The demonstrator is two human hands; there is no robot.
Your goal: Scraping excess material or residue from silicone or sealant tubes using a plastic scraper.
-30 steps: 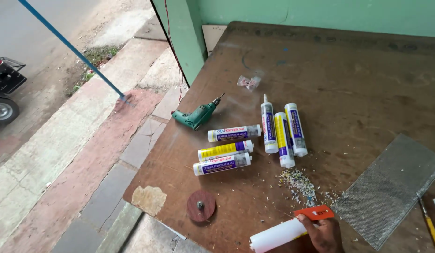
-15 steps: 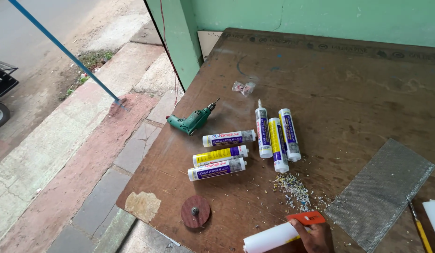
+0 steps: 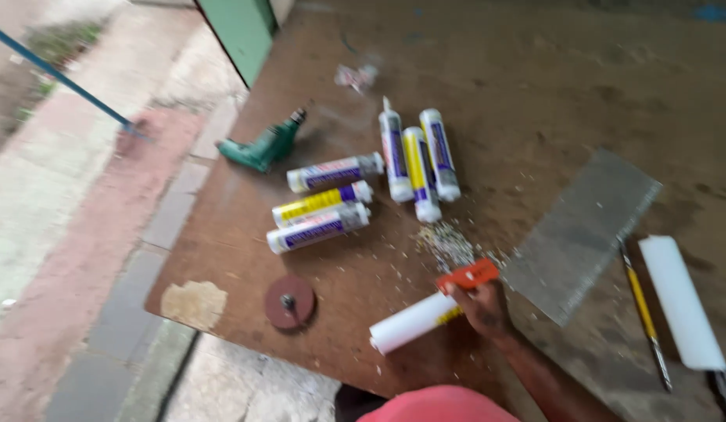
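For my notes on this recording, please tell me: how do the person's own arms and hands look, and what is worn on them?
Only one hand shows, with its forearm. Both are bare: no glove, no sleeve, no watch or ring that I can make out in the blurred picture. A pinkish-red garment appears at the bottom edge.

brown board [image 3: 582,94] bearing sealant tubes [image 3: 414,160]
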